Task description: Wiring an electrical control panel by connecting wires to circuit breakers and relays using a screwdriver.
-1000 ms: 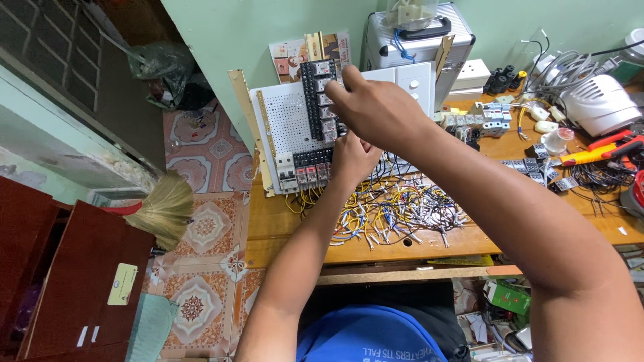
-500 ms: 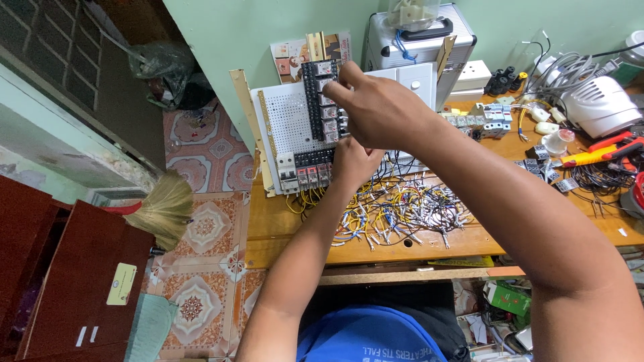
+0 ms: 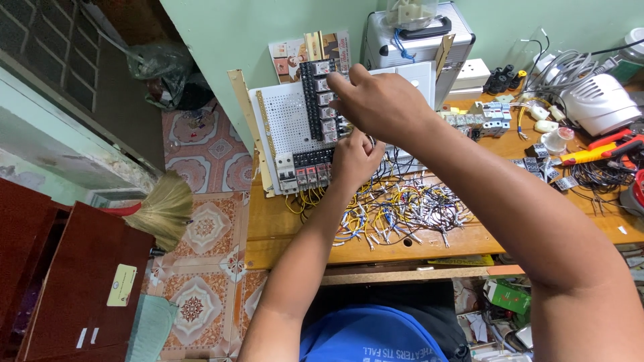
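The white perforated panel [image 3: 285,127] stands tilted on my wooden worktop [image 3: 295,231], leaning toward the green wall, and both my hands are on it. Down its middle runs a column of black relay blocks [image 3: 320,100], and my right hand [image 3: 382,100] reaches across from the right, fingers curled and pinched together at that column; whether anything is between the fingertips I cannot tell. My left hand [image 3: 355,161] sits just below the right one, knuckles up, fingers tucked in against the lower row of small breakers [image 3: 308,175] and the wires there; its grip is hidden from me too. Nearer to me than both hands, a loose heap of short cut wires [image 3: 402,211] with yellow, blue and black sleeves lies spread over the worktop. Beyond my right hand, against the wall, stands a silver metal case [image 3: 419,40]. Out past my right forearm lie a few grey terminal blocks [image 3: 479,119], a white fan-like housing [image 3: 600,104] and red-handled pliers [image 3: 607,149]. Off to the left of my left arm, down on the tiled floor, a straw broom [image 3: 161,211] rests beside a dark red cabinet [image 3: 74,281].
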